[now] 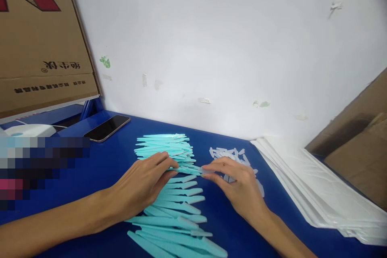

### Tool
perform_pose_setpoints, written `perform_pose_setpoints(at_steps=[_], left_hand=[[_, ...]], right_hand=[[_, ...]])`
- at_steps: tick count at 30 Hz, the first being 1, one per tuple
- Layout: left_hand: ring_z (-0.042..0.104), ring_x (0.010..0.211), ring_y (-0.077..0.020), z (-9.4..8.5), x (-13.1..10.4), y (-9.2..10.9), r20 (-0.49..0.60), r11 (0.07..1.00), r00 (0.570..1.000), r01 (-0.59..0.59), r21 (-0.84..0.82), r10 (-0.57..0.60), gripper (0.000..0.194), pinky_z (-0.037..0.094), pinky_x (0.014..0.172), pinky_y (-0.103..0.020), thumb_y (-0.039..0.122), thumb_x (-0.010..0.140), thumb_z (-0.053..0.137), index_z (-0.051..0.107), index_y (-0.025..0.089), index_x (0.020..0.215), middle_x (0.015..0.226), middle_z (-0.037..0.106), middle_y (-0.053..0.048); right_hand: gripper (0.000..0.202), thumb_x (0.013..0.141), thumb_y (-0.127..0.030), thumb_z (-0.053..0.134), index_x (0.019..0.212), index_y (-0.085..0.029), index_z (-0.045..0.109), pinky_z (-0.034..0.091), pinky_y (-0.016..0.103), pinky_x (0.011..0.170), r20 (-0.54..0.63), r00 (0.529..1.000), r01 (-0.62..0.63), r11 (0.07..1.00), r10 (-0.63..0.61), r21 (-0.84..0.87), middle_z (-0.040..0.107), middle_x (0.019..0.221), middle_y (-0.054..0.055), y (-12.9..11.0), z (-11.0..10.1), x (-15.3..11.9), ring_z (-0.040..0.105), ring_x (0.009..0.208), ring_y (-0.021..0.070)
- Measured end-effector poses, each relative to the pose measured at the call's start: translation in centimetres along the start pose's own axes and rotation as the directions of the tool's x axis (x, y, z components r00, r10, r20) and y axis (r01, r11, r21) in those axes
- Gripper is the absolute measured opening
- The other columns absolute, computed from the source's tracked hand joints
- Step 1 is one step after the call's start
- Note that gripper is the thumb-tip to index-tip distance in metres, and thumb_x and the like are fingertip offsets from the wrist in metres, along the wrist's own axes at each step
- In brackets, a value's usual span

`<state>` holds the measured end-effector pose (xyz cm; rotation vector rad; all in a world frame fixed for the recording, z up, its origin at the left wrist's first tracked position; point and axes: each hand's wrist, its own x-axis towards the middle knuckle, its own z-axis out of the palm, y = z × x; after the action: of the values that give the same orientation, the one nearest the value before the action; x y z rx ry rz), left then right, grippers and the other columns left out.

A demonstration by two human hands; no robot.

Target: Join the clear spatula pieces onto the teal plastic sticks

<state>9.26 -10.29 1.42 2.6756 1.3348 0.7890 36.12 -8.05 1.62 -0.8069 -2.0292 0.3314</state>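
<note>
My left hand (151,175) is closed in a pinch on the handle of a turquoise eyebrow razor (186,169). At the razor's right end, the fingertips of my right hand (234,175) pinch a small clear plastic cap (206,171), which meets the blade end; how far it covers the blade I cannot tell. Just below my hands, several turquoise razors (178,205) lie in a loose column, tips to the right. Beyond my left hand is a neat pile of similar razors (165,145). A heap of translucent caps (228,153) lies partly hidden behind my right hand.
White plastic sheets or bags (311,185) are stacked at the right of the blue table (102,161). A phone (107,128) lies at the back left. Cardboard boxes (45,44) stand at the left and right; a white wall (193,48) rises behind.
</note>
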Motion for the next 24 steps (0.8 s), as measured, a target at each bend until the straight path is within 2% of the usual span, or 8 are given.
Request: perform_pose_setpoints(at_steps=[5,10,13,18,24], left_hand=[[0.057,0.077,-0.0166,0.1,-0.2,0.7,0.039,0.996,0.999,-0.027,-0.082,0.031,0.015,0.039,0.062,-0.028,0.028,0.108,0.042,0.056,0.025,0.113,0.1,0.061,-0.001],[0.056,0.075,-0.0152,0.1,-0.8,1.7,0.025,0.986,0.998,-0.06,-0.155,0.065,0.017,0.04,0.062,-0.028,0.022,0.108,0.042,0.055,0.026,0.117,0.098,0.061,-0.001],[0.057,0.078,-0.016,0.1,-0.7,1.6,0.009,0.99,0.997,-0.074,-0.119,0.076,0.016,0.04,0.062,-0.028,0.022,0.107,0.044,0.058,0.025,0.115,0.098,0.062,-0.002],[0.056,0.083,-0.0206,0.1,0.2,0.2,0.065,0.995,0.994,-0.089,0.047,0.086,0.019,0.044,0.074,-0.035,0.021,0.106,0.044,0.063,0.02,0.107,0.092,0.063,-0.004],[0.055,0.089,-0.0238,-0.1,0.4,-0.4,0.18,0.992,0.983,-0.053,0.114,0.032,0.026,0.045,0.08,-0.04,0.021,0.106,0.041,0.067,0.019,0.105,0.096,0.063,-0.007]], right_hand=[[0.018,0.091,-0.013,0.073,0.105,-0.023,0.078,0.058,0.025,0.067,0.015,0.998,0.053,0.995,-0.054,0.087,0.074,0.089,0.002,-0.5,1.0,-0.8,0.071,0.076,0.0155],[0.016,0.096,-0.013,0.067,0.107,-0.021,0.076,0.056,0.026,0.064,-0.017,0.989,0.146,0.985,-0.145,0.093,0.073,0.086,0.004,-1.4,1.5,-1.2,0.069,0.075,0.0156],[0.015,0.099,-0.018,0.064,0.107,-0.022,0.075,0.057,0.029,0.068,0.009,0.986,0.169,0.986,-0.169,0.007,0.075,0.089,0.004,-1.5,1.4,-1.1,0.069,0.077,0.0167],[0.022,0.102,-0.023,0.058,0.12,-0.024,0.07,0.055,0.038,0.089,0.178,0.977,0.156,0.967,-0.121,-0.199,0.075,0.109,0.006,-1.1,0.7,-0.7,0.071,0.099,0.0212],[0.028,0.103,-0.011,0.048,0.124,-0.019,0.065,0.053,0.041,0.085,0.219,0.966,0.209,0.915,-0.138,-0.346,0.075,0.099,0.007,0.0,-0.2,-0.3,0.069,0.092,0.0223]])
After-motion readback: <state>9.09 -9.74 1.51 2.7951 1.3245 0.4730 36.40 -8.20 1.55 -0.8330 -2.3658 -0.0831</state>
